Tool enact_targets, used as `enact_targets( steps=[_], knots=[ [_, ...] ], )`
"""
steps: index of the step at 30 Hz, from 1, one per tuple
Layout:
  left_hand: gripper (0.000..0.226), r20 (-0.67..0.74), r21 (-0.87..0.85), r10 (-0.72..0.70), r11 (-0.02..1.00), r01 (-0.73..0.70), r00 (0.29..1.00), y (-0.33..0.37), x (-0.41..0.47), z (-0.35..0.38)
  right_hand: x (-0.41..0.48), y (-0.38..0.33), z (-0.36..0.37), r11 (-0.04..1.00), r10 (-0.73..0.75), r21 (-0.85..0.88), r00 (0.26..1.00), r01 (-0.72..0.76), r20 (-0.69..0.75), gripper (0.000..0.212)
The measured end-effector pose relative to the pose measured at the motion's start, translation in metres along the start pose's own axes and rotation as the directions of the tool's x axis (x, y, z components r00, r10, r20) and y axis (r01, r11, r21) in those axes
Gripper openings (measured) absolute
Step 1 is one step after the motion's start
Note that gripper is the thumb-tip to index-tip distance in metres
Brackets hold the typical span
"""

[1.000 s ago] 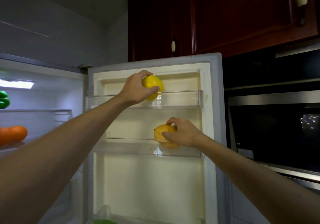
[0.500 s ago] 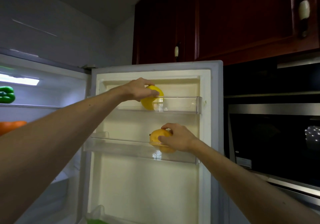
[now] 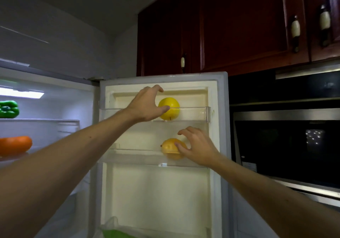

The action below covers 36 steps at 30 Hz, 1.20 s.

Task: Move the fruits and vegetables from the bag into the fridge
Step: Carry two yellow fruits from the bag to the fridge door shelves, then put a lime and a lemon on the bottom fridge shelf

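A yellow apple (image 3: pixel 170 109) rests in the top door shelf (image 3: pixel 195 113) of the open fridge door. My left hand (image 3: pixel 147 105) is just left of it, fingers spread, the thumb tip still at the fruit. A yellow-orange lemon (image 3: pixel 170 146) lies in the middle door shelf (image 3: pixel 132 157). My right hand (image 3: pixel 196 145) hovers at its right side, fingers apart, the thumb brushing the lemon.
Inside the fridge at left a green pepper (image 3: pixel 8 109) sits on the upper shelf and an orange vegetable (image 3: pixel 14 145) on the one below. A bag with something green (image 3: pixel 114 233) pokes up at the door's bottom. Dark red cabinets (image 3: pixel 239 26) hang above; an oven (image 3: pixel 287 145) stands right.
Both hands have opened and let go. The apple now rests in the top door shelf and the lemon in the middle one; the hands have drawn slightly back from them.
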State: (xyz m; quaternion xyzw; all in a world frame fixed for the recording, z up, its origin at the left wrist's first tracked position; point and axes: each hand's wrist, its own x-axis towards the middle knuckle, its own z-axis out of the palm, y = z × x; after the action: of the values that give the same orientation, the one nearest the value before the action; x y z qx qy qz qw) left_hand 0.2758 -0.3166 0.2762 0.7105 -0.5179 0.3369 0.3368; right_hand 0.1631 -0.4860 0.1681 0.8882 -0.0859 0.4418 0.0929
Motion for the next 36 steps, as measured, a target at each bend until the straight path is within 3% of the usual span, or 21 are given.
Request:
enact_targets(
  steps=[4, 11, 19, 27, 32, 36],
  knots=[
    [0.06, 0.045, -0.04, 0.107, 0.994, -0.105, 0.993, 0.017, -0.023, 0.007, -0.033, 0.007, -0.025, 0.993, 0.11, -0.036, 0.994, -0.11, 0.007, 0.046],
    [0.069, 0.18, -0.179, 0.228, 0.964, -0.196, 0.957, 0.09, -0.049, 0.035, -0.118, 0.037, -0.108, 0.931, 0.337, -0.183, 0.937, -0.317, 0.091, 0.065],
    [0.073, 0.304, -0.331, 0.373, 0.904, -0.27, 0.877, 0.225, -0.076, 0.068, -0.239, 0.082, -0.246, 0.769, 0.601, -0.36, 0.79, -0.529, 0.123, 0.079],
    [0.078, 0.338, -0.474, 0.518, 0.815, -0.334, 0.786, 0.392, -0.118, 0.111, -0.371, 0.118, -0.393, 0.584, 0.755, -0.531, 0.651, -0.614, 0.078, 0.079],
    [0.079, 0.354, -0.571, 0.608, 0.743, -0.35, 0.711, 0.488, -0.16, 0.133, -0.448, 0.113, -0.481, 0.477, 0.808, -0.623, 0.588, -0.619, 0.034, 0.076],
    [0.077, 0.376, -0.643, 0.667, 0.688, -0.338, 0.643, 0.556, -0.197, 0.155, -0.509, 0.104, -0.537, 0.348, 0.869, -0.7, 0.494, -0.624, -0.009, 0.077]
  ],
)
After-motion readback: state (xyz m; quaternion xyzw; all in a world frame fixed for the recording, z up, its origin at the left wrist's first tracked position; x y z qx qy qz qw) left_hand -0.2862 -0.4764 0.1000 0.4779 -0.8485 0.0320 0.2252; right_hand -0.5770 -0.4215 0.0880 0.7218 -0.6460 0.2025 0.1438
